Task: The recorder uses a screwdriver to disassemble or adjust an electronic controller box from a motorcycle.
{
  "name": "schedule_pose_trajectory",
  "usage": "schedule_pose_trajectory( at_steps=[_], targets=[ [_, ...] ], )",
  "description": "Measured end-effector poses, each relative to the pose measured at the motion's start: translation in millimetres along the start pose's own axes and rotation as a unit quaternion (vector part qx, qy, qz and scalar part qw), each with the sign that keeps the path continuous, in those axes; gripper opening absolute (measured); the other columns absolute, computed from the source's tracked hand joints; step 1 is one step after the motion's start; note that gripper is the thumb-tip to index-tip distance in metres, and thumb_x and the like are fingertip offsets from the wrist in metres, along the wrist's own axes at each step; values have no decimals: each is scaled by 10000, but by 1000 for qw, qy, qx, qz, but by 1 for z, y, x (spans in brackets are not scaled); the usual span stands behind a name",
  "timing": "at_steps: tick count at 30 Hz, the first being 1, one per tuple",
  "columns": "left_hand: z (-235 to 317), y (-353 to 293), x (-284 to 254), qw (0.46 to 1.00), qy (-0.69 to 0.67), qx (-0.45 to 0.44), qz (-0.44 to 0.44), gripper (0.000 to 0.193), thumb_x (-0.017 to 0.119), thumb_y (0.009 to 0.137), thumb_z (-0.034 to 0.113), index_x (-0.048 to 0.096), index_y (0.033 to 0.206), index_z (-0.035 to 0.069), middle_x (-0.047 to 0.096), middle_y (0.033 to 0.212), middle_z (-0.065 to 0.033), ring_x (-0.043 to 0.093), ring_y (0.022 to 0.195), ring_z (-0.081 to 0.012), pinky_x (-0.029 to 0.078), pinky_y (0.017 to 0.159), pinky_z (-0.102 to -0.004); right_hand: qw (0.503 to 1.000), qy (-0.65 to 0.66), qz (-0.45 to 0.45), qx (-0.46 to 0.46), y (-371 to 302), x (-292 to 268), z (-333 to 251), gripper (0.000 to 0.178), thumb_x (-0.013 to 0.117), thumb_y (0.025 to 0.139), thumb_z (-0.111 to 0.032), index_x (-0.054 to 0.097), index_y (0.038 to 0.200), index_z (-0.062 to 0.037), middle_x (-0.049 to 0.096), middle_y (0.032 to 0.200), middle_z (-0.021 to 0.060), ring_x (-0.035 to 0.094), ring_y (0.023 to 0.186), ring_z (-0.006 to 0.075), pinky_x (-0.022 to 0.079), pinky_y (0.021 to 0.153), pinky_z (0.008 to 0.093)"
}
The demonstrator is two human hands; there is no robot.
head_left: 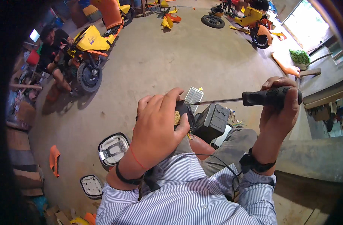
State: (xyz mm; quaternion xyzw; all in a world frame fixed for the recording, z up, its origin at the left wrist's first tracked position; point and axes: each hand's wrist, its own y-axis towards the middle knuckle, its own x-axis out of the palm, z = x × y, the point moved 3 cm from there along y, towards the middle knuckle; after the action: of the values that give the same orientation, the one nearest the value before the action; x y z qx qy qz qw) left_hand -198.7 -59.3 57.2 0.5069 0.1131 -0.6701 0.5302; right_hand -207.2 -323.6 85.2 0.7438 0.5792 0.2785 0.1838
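My right hand (278,99) is closed round the black handle of a screwdriver (220,100), whose metal shaft points left. Its tip meets the edge of a black part (185,110) with a yellowish label. My left hand (160,122) grips that part from the left, thumb on the near side and fingers over the top; much of it is hidden under the hand. Just right of it, close to my knee, stands a black battery-like box (212,119). Beyond it lies a silver finned metal unit (194,96).
At left a person (51,45) crouches beside a yellow and orange scooter (94,41). Another partly dismantled scooter (256,22) and a loose wheel (212,21) are at the far right. Two white-lined shells (114,148) and an orange panel (54,160) lie on the floor at my left.
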Motion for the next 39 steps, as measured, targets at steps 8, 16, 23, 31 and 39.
schedule_pose_trajectory(
  at_steps=[8,16,23,31,39],
  targets=[
    [3,-3,1,1000,-8,19,-1,529,710,821,135,530,1306,25,644,1059,-96,611,1035,-262,380,1009,-437,999,-30,-21,-16,5,11,-10,458,619,993,-411,599,1025,46,658,933,188,660,834,230,540,765,324],
    [4,-3,1,999,-1,37,0,526,711,826,147,534,1304,17,642,1031,-104,610,1024,-267,383,996,-434,997,-52,-39,-29,8,14,-13,457,632,985,-413,606,1018,42,663,924,175,667,831,224,540,759,324],
    [4,-4,2,999,-1,35,2,518,711,824,146,547,1296,10,651,1028,-107,610,1018,-270,387,983,-430,994,-82,-60,-35,12,28,-20,392,646,983,-359,615,1035,28,665,915,140,665,832,204,537,764,314],
    [6,-3,3,999,13,46,3,501,709,823,141,563,1283,8,659,1029,-115,609,1018,-269,392,972,-428,977,-158,-142,-5,39,60,-30,366,634,980,-318,627,1094,30,680,965,145,682,833,221,550,763,331],
    [4,1,4,999,26,34,1,406,695,822,148,610,1199,23,677,1054,-120,619,1029,-293,397,978,-433,989,-26,-145,0,54,124,-19,347,598,1004,-292,606,1173,12,684,927,138,660,747,183,541,678,294]
  ],
)
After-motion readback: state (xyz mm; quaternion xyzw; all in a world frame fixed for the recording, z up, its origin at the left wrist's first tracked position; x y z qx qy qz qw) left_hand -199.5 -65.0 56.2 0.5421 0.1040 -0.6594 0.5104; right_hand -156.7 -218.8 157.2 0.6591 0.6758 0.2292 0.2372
